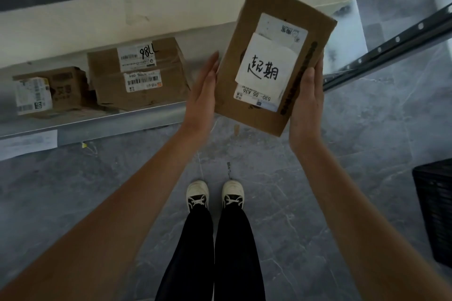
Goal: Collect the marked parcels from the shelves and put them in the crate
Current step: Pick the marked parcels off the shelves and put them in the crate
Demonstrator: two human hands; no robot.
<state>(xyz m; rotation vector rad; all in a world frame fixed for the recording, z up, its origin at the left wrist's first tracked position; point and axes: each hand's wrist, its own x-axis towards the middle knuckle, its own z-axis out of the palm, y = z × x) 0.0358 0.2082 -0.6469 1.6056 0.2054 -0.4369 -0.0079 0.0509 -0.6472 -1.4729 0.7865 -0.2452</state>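
Above the grey tiled floor [342, 178], just in front of the shelf, a flat cardboard parcel [247, 32] is held up between both hands, tilted so its label side faces the camera. Left hand [204, 95] lies w/ straight fingers flat against the parcel's left edge, pressing it rather than curling round. Right hand [307, 102] is on the right edge, thumb along the side; its fingers go behind the box, so can't tell how far they wrap. On the parcel: printed shipping labels, partly covered by a white paper slip [266, 61] w/ two handwritten black characters; below the slip a label reads "530- D5 A36". Metal shelf [102, 122] runs across the left, w/ two more brown boxes on it: a larger box [137, 90] bearing barcode labels and a handwritten no., and a smaller box [61, 88] to its left w/ a white label, close beside each other. Black slatted crate [435, 210] sits on the floor at the right edge, well apart from the parcel. Perforated metal rail [396, 39] slants across upper right. Person's black trousers and white-toed shoes [215, 195] show below, between the forearms.
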